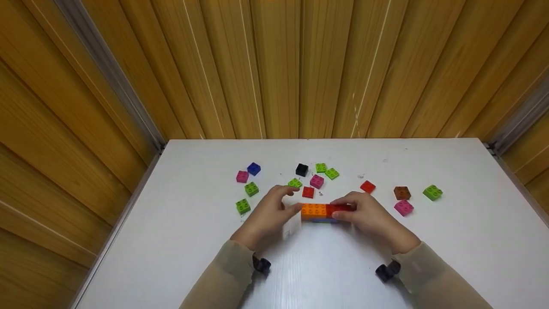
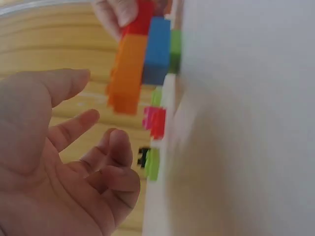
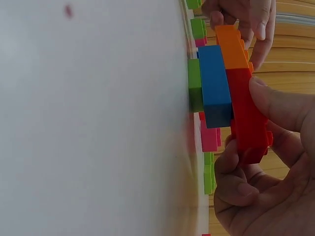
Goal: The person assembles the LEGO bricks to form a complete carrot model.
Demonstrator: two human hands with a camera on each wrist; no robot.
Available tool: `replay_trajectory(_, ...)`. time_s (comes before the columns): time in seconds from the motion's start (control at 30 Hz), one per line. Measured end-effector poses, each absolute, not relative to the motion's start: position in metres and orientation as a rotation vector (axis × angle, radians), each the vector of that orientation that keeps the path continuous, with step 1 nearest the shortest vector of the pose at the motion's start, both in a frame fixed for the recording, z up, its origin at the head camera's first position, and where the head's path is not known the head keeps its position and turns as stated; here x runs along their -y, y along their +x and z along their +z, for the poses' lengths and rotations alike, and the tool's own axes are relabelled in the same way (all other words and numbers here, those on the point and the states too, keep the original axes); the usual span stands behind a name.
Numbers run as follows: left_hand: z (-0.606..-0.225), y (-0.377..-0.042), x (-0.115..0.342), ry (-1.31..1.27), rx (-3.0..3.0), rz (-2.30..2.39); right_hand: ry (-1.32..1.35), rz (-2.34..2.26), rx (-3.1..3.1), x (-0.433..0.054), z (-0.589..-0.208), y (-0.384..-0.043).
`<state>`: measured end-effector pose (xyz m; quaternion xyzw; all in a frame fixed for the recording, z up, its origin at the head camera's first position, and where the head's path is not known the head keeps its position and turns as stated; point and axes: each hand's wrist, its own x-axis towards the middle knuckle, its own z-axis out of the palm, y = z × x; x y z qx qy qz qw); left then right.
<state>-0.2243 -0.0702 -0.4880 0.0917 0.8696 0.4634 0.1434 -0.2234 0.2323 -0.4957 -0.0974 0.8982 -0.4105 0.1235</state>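
Observation:
A small stack of toy building bricks stands on the table in front of me. Its top layer has an orange brick [image 1: 313, 210] at the left and a red brick [image 3: 243, 110] at the right. Beneath them lies a blue brick [image 3: 215, 81], and a green brick [image 3: 195, 83] forms the bottom. My right hand [image 1: 364, 212] grips the red brick between thumb and fingers. Beside the orange end is my left hand [image 1: 270, 211], its fingers loosely bent and holding nothing. In the left wrist view a gap separates that hand from the orange brick.
Loose bricks lie scattered beyond the hands, among them a black brick [image 1: 302, 170], a small red brick [image 1: 308, 192] and a blue one [image 1: 254, 168]. A brown brick [image 1: 402, 192] lies to the right. Wood-patterned panels [image 1: 279, 68] border the white table [image 1: 180, 223].

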Motion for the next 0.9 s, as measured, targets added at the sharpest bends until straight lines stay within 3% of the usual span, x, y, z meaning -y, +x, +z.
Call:
replay_trajectory(0.43, -0.483, -0.246, 0.179, -0.159, -2.652, 1.277, -0.28, -1.209, -2.608, -0.235, -0.498, -0.224)
replay_trajectory(0.9, -0.495, -0.244, 0.191, -0.171, -2.574, 1.28, -0.337, -1.209, -2.613, -0.234, -0.497, -0.224)
